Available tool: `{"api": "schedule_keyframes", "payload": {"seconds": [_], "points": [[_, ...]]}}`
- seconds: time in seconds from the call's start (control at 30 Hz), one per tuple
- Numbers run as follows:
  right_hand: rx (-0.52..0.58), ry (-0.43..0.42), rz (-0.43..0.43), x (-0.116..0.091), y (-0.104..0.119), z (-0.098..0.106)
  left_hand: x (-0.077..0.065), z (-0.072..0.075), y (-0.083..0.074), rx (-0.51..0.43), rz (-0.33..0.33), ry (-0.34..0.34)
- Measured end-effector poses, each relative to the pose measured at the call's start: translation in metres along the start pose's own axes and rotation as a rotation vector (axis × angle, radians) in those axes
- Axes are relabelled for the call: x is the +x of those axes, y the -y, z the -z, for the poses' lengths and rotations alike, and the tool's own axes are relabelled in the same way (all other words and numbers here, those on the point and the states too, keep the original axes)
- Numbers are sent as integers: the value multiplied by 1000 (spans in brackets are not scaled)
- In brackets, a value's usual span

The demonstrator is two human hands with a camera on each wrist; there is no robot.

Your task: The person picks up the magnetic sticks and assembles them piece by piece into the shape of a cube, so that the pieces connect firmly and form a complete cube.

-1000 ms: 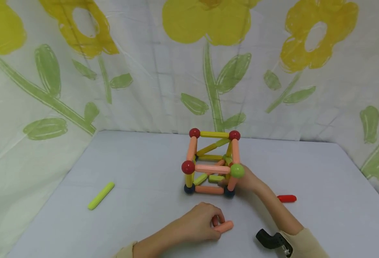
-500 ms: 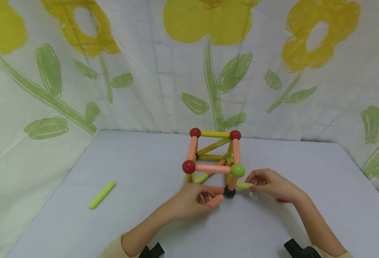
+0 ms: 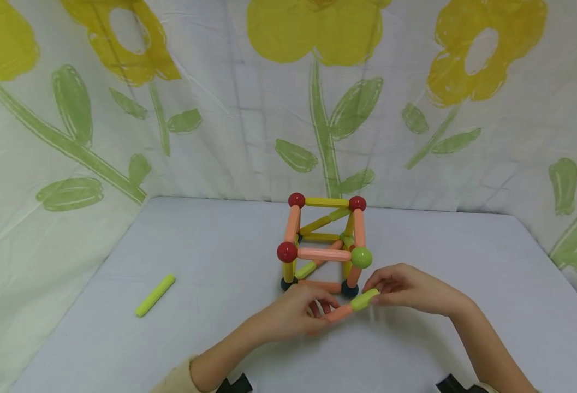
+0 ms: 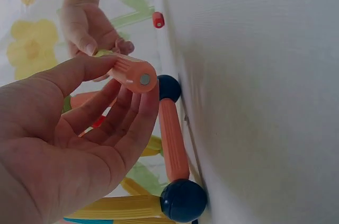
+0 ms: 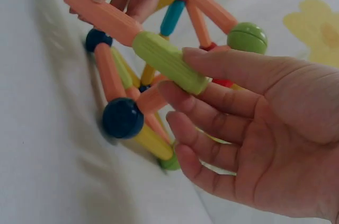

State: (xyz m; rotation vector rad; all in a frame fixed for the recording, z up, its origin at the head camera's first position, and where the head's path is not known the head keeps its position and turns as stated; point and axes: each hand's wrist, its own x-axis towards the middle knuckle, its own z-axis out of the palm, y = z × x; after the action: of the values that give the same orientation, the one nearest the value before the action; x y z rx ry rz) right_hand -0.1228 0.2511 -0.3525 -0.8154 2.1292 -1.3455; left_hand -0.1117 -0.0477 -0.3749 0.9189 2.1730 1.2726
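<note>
My left hand [image 3: 293, 311] pinches a salmon-orange magnetic stick [image 3: 339, 314] between thumb and fingers. A round metal magnet shows in its near end in the left wrist view. With thumb and forefinger, my right hand [image 3: 418, 290] pinches a lime-green magnetic stick [image 5: 167, 60]. The two sticks meet end to end in one line, held above the table just in front of a cube frame. That cube frame [image 3: 324, 255] is built of orange and yellow sticks with red, green and dark blue balls [image 5: 123, 118] at its corners. My left fingers overlap its lower front edge.
Another lime stick [image 3: 155, 296] lies at the left of the white table [image 3: 209, 240]. A red stick [image 4: 159, 20] lies beyond the frame in the left wrist view; my right arm hides it in the head view. A flowered cloth [image 3: 209, 109] hangs behind the table.
My right hand has drawn the lime stick out of the frame, then brought it to the orange one. My left hand has raised the orange stick toward the frame; the sticks now join.
</note>
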Motion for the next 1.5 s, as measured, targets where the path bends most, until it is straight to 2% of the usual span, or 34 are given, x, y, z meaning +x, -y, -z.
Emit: {"api": "schedule_keyframes", "payload": {"seconds": [0.2,0.4,0.5,0.7,0.87,1.07,1.2,1.33,1.5], "points": [[128,-62,-18,0,4,1,-3,4,3,-1,21,-24],[155,-98,39,5,5,-3,-5,9,5,-35,61,-41],[117,-164,51,6,7,-7,-5,11,4,-56,92,-49],[-51,-409,64,10,13,-18,-4,12,8,-101,103,-38],[-156,-562,108,17,13,-31,-7,13,17,-204,128,-47],[-259,-637,128,25,13,-41,-15,14,31,-349,225,-101],[-311,-673,164,26,12,-46,-20,13,35,-429,264,-132],[-317,-703,189,27,10,-48,-25,12,33,-441,283,-202],[-317,-740,236,31,7,-51,-30,11,32,-439,304,-335]]}}
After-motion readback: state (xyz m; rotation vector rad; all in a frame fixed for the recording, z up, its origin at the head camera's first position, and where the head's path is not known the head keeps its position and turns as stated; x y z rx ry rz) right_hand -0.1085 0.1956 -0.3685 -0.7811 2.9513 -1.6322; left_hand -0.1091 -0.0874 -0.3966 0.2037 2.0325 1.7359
